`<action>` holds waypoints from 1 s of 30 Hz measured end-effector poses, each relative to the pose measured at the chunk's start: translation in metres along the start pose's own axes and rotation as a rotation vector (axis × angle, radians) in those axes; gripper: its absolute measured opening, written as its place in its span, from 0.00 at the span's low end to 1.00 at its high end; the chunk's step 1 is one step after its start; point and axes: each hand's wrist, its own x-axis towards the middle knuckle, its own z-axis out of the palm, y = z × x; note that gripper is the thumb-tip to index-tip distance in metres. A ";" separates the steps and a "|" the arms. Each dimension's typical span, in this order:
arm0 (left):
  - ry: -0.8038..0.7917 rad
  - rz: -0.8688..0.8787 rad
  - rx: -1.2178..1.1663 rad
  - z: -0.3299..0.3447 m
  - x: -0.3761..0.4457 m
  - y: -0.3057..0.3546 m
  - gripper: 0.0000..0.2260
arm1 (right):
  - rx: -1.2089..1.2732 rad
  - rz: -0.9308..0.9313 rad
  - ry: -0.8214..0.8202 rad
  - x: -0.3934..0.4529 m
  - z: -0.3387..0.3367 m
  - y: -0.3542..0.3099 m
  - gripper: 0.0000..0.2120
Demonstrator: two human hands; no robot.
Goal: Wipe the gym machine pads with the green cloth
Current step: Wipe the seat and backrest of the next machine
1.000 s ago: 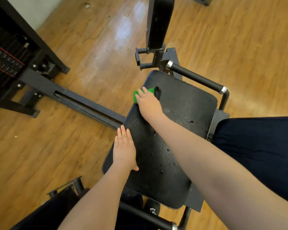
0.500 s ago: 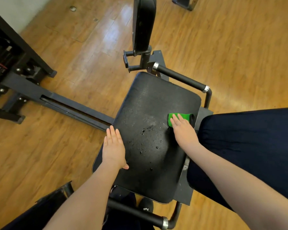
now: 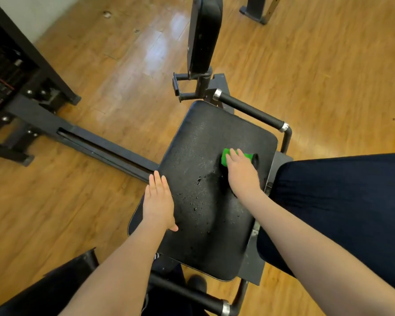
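The black seat pad (image 3: 198, 156) of the gym machine lies in the middle of the view, with water drops scattered over it. My right hand (image 3: 242, 176) presses the folded green cloth (image 3: 225, 156) flat onto the pad's far right part, and only the cloth's far edge shows past my fingers. My left hand (image 3: 157, 201) rests flat on the pad's left edge with its fingers straight. The upright black back pad (image 3: 204, 35) stands beyond the seat; neither hand touches it.
A padded side handle (image 3: 251, 110) runs along the seat's far right, and another handle (image 3: 192, 295) sits below its near edge. A floor rail (image 3: 100, 149) leads left to the weight stack (image 3: 0, 71). My dark trouser leg (image 3: 340, 201) is right of the seat.
My right hand swept the cloth from the pad's far left corner across to its right side, then slid back a little toward the middle. My left hand stayed on the left edge.
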 end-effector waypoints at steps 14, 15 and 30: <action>-0.007 -0.007 -0.023 0.003 0.001 -0.006 0.63 | -0.106 -0.280 -0.061 0.036 0.031 -0.086 0.25; -0.006 -0.006 -0.032 0.004 0.001 -0.007 0.63 | -0.108 -0.271 -0.077 0.029 0.032 -0.076 0.25; 0.015 0.039 -0.019 0.004 -0.001 -0.008 0.63 | -0.235 0.021 -0.305 -0.055 0.036 0.043 0.24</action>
